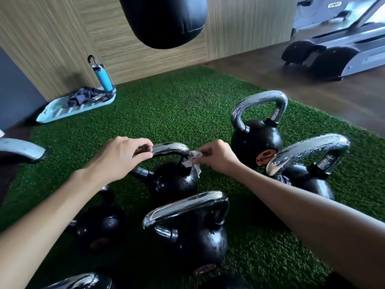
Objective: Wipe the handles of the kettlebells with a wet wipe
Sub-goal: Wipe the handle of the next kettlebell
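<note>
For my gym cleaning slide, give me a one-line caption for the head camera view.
Left hand grips a kettlebell handle while the right hand rubs its other end with a wipe.

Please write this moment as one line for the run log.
step: handle wipe | left hand: grips handle of middle kettlebell | right hand: pinches wet wipe at handle's right end

Single head-worn view, wide-angle, facing forward and down, close over kettlebells on green turf
</note>
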`<control>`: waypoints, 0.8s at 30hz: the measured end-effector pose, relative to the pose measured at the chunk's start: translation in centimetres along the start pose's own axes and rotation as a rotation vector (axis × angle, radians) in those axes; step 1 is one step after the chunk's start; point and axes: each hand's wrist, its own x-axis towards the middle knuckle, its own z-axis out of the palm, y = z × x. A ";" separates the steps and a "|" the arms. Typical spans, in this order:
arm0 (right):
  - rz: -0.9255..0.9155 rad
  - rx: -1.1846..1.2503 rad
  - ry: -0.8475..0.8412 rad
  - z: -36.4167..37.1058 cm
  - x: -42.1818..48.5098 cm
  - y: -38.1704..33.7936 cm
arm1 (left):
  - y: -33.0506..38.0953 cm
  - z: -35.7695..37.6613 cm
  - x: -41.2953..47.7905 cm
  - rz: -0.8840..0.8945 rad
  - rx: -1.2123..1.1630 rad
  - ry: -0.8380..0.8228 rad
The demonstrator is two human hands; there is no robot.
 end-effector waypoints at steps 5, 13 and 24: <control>0.047 -0.033 -0.014 1.0 0.3 0.8 | 0.7 0.4 1.5 -0.006 0.009 0.026; 0.213 0.151 0.001 -1.3 1.4 -0.3 | 1.8 0.3 2.2 -0.075 -0.088 0.156; 0.179 0.495 -0.085 -3.8 1.6 -7.9 | 6.8 1.0 -0.6 0.076 -0.515 0.491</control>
